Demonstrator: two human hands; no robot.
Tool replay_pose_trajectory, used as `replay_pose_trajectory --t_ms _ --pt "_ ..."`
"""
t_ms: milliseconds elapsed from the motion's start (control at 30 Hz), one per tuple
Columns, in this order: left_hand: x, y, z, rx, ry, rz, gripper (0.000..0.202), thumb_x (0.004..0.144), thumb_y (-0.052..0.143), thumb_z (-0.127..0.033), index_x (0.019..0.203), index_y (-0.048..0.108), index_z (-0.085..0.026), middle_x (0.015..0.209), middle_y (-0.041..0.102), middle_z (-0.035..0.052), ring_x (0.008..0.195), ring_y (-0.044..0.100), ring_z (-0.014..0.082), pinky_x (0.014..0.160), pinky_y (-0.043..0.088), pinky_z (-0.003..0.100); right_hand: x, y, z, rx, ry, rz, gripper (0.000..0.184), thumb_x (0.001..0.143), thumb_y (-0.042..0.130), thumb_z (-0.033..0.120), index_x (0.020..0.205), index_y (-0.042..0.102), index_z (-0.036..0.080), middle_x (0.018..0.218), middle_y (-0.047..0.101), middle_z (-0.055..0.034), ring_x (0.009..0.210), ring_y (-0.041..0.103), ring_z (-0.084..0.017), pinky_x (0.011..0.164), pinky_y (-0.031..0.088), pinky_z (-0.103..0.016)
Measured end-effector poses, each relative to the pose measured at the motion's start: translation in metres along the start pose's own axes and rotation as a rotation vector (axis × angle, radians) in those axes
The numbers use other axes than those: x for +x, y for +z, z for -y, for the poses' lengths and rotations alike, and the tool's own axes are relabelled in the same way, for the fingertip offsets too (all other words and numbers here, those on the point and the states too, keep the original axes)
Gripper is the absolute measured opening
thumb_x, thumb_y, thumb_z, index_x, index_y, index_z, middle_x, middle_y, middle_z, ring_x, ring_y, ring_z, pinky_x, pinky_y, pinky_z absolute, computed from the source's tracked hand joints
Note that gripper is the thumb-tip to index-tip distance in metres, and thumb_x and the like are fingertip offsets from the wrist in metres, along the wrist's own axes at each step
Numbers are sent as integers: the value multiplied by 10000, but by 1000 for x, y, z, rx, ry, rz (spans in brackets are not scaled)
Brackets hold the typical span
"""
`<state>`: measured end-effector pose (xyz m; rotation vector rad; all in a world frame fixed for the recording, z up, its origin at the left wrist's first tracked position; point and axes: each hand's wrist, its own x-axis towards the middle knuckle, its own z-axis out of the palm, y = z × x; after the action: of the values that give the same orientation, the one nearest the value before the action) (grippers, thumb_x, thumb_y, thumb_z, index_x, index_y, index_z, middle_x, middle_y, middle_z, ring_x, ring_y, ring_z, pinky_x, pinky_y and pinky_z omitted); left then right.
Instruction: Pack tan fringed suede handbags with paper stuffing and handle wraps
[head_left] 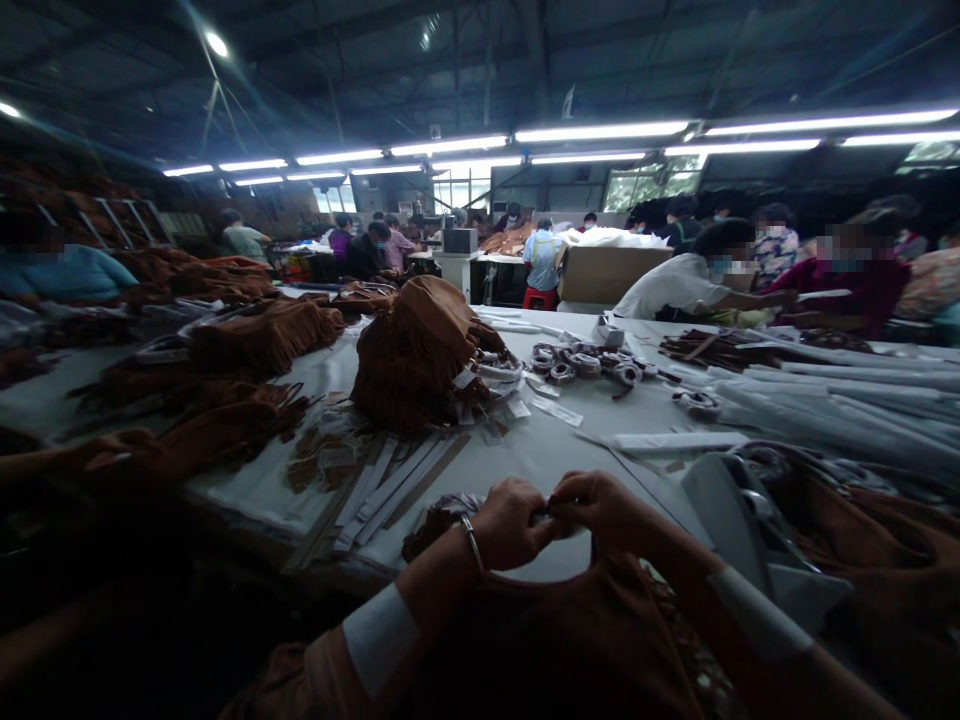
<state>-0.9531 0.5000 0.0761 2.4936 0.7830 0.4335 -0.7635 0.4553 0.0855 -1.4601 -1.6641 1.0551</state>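
My left hand [512, 522], with a bangle at the wrist, and my right hand [602, 508] meet in front of me with their fingers pinched together. Between the fingertips is something small and dark, too dim to name. Just under the hands lies a brown suede-like bag [577, 640], close to my body; its upper edge curves below my wrists. A dark strap-like piece rises from the bag towards my right hand. Beside my left wrist, a bunched brown and whitish bundle [435, 525] rests on the table edge.
A stack of fringed brown pieces [409, 365] stands mid-table. Flat strips [401, 490] lie at front left, wrapped coils [581, 362] behind, long white wrapped pieces [862, 400] at right. A grey box-like object [739, 530] sits by my right forearm. Co-workers surround the table; one's hand is at left.
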Motion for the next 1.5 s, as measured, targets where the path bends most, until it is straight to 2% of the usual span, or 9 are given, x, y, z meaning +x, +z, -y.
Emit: replay_pose_trajectory --t_ms 133,367,633,800,933,1100,1267,1400,1500 --pt "1 -1 -1 23 13 -2 239 863 635 -379 757 649 -165 815 664 64 832 579 188 794 407 282 -4 2 6 -74 -108 -26 106 752 646 203 682 712 159 750 613 -19 662 589 -131 605 452 -247" --pt "1 -8 0 60 46 32 315 839 633 -487 803 647 -174 786 650 47 749 549 169 725 386 277 -10 10 2 -323 -407 -222 173 828 590 99 704 690 166 744 609 -35 734 572 -156 683 450 -293" --pt "3 -11 -1 -346 -98 113 467 851 584 -554 663 563 -127 570 365 -60 560 321 76 495 243 212 -20 6 4 -583 -727 -261 213 955 506 143 860 693 181 774 614 -46 760 541 -163 726 440 -329" --pt "6 -21 4 -479 -102 221 506 841 573 -609 667 544 -135 588 356 -58 564 311 75 496 241 214 -31 2 1 -827 -799 -269 252 920 586 183 1165 643 175 1031 662 -104 995 564 -234 831 451 -388" --pt "9 -32 5 -629 -84 328 536 811 581 -655 727 588 -125 609 401 -47 569 326 78 504 251 218 -35 7 -3 -951 -828 -390 281 909 623 168 1191 628 164 1086 684 -104 1067 574 -241 894 438 -399" --pt "10 -28 7 -781 -178 368 529 764 629 -650 800 617 -122 610 410 -48 537 315 71 487 232 218 -36 17 -11 -991 -765 -442 280 923 598 141 1193 639 202 1129 699 -93 1134 574 -242 964 416 -416" --pt "10 -19 7 -615 -192 267 423 795 617 -541 806 636 -119 647 452 -33 593 368 89 518 270 222 -49 19 -24 -921 -667 -443 327 921 581 170 1240 629 228 1225 676 -106 1176 567 -268 951 458 -430" --pt "12 -21 4 -494 -183 228 347 799 600 -465 842 648 -124 651 457 -35 606 383 102 536 280 229 -80 -29 -47 -806 -473 -676 377 911 586 283 1284 611 228 1294 642 -123 1188 578 -278 985 477 -441" --pt "15 -22 1 -439 -159 208 317 804 571 -442 799 623 -130 661 452 -31 635 394 114 565 297 233 -115 -96 -75 -676 -74 -946 366 899 534 394 1156 683 180 1228 674 -150 1146 611 -301 1007 464 -452"
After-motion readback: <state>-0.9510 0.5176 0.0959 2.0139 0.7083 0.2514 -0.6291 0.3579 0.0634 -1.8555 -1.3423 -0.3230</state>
